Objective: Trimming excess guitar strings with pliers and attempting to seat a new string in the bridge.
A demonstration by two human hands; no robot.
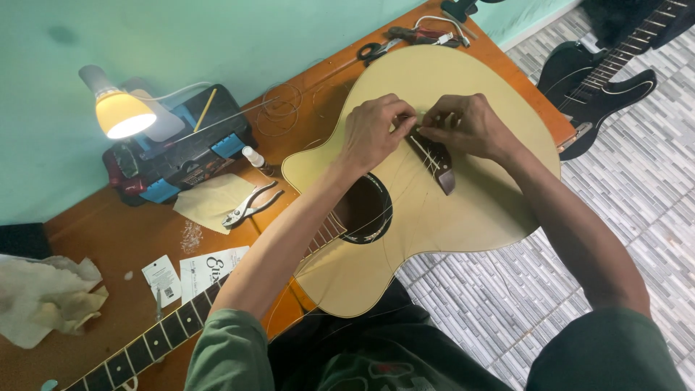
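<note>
A person's left hand (373, 130) and right hand (467, 124) meet over the dark bridge (433, 158) of a cream acoustic guitar (463, 210) lying across a wooden table (123, 239) and the person's lap, fingers of both pinched at the strings (428, 153) there. Pliers (250, 205) and a lit lamp (119, 110) sit to the left.

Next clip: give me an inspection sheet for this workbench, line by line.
Surface: orange wooden table, crowded.
Job's things: cream acoustic guitar lying face up; both hands at its dark bridge.
Clutter: pliers, scissors, small bottle, toolbox, paper packets, crumpled rag.
Grippers: left hand and right hand, fingers pinching at the bridge.
Cables: coiled strings; lamp cord.
Surroundings: green wall, tiled floor, black electric guitar.
</note>
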